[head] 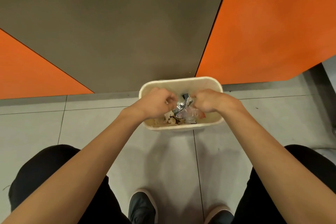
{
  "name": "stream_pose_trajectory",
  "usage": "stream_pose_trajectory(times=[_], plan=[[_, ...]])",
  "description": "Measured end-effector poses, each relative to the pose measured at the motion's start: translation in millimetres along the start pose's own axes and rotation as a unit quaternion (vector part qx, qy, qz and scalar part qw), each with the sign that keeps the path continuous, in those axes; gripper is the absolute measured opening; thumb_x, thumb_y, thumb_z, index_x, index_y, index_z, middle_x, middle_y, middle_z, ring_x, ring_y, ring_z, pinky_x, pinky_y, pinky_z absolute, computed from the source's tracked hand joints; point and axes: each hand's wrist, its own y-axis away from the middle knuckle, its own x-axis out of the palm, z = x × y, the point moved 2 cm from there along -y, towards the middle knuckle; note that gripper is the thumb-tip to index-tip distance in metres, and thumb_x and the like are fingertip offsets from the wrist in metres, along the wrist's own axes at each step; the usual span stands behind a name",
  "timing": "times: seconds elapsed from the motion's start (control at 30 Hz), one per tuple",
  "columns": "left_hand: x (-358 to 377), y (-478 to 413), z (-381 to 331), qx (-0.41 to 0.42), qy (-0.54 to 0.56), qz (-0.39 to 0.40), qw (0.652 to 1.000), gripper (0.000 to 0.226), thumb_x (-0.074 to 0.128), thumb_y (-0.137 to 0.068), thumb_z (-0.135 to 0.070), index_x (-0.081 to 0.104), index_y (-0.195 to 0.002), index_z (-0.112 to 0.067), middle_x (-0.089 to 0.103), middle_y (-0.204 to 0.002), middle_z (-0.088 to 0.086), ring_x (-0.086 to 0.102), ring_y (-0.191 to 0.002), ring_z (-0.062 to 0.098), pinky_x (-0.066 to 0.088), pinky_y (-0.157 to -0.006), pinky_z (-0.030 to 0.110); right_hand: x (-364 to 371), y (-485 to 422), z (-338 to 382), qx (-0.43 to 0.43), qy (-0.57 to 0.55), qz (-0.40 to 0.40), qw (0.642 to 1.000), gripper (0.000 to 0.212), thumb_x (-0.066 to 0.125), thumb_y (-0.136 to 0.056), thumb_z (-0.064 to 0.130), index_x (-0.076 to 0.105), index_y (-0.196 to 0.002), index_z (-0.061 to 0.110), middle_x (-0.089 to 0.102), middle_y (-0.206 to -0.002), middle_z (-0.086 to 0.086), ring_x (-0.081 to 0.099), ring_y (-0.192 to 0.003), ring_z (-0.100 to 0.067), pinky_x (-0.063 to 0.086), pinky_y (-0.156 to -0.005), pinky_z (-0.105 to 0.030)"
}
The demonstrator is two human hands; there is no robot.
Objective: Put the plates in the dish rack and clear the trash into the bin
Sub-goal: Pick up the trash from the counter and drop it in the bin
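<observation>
One crumpled silver wrapper is gripped by the right hand above the middle of the cream bin. The left hand is curled beside it; its hold cannot be told.

One wide-angle camera rides on the person's head, facing forward and steeply down; it looks from above along both arms to the left hand and right hand over the bin, quite near; shoes and floor fill the bottom; cupboard fronts bend across the top.
</observation>
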Motion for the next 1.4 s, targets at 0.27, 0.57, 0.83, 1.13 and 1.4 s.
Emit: stream_pose_trajectory(times=[0.27, 0.57, 0.83, 1.13, 1.4], plan=[[-9, 14, -26, 0.064, 0.139, -0.176, 0.972, 0.013, 0.063, -0.09, -0.015, 0.074, -0.092, -0.021, 0.069, -0.069, -0.012, 0.063, -0.06, 0.001, 0.05, -0.064, 0.022, -12, 20, 8, -0.078, -0.099, -0.205, 0.971, 0.024, 0.053, -0.09, 0.009, 0.069, -0.105, 0.02, 0.067, -0.097, -0.004, 0.06, -0.081, -0.021, 0.051, -0.076, -0.031], [-77, 74, -102, 0.146, 0.266, -0.31, 0.901, 0.015, 0.06, -0.092, -0.01, 0.071, -0.093, -0.02, 0.069, -0.072, -0.003, 0.064, -0.063, 0.016, 0.051, -0.063, 0.029, -86, 147, 32, -0.218, -0.182, -0.424, 0.86, 0.013, 0.058, -0.092, 0.022, 0.068, -0.084, 0.024, 0.067, -0.073, 0.01, 0.062, -0.07, -0.011, 0.051, -0.066, -0.039], [-197, 132, -224, 0.351, 0.139, -0.418, 0.826, 0.017, 0.06, -0.09, -0.003, 0.071, -0.094, -0.016, 0.069, -0.079, -0.008, 0.066, -0.072, 0.017, 0.052, -0.066, 0.037, -196, 297, 51, -0.377, -0.117, -0.612, 0.686, 0.01, 0.062, -0.09, 0.006, 0.069, -0.083, 0.008, 0.066, -0.08, -0.001, 0.06, -0.077, -0.011, 0.047, -0.069, -0.027], [-340, 195, -341, 0.475, -0.007, -0.536, 0.698, 0.019, 0.061, -0.09, -0.003, 0.07, -0.094, -0.019, 0.069, -0.084, -0.013, 0.068, -0.079, 0.01, 0.053, -0.065, 0.034, -323, 424, 71, -0.406, 0.021, -0.751, 0.521, 0.011, 0.061, -0.089, 0.009, 0.066, -0.08, 0.007, 0.064, -0.078, -0.002, 0.057, -0.075, -0.013, 0.044, -0.068, -0.025], [-455, 187, -405, 0.384, -0.099, -0.539, 0.743, 0.018, 0.059, -0.089, -0.009, 0.071, -0.091, -0.022, 0.068, -0.084, -0.012, 0.063, -0.078, 0.002, 0.052, -0.072, 0.014, -442, 453, 59, -0.333, -0.065, -0.752, 0.566, 0.016, 0.059, -0.087, 0.014, 0.07, -0.078, 0.008, 0.068, -0.074, -0.001, 0.059, -0.072, -0.015, 0.047, -0.067, -0.028]])
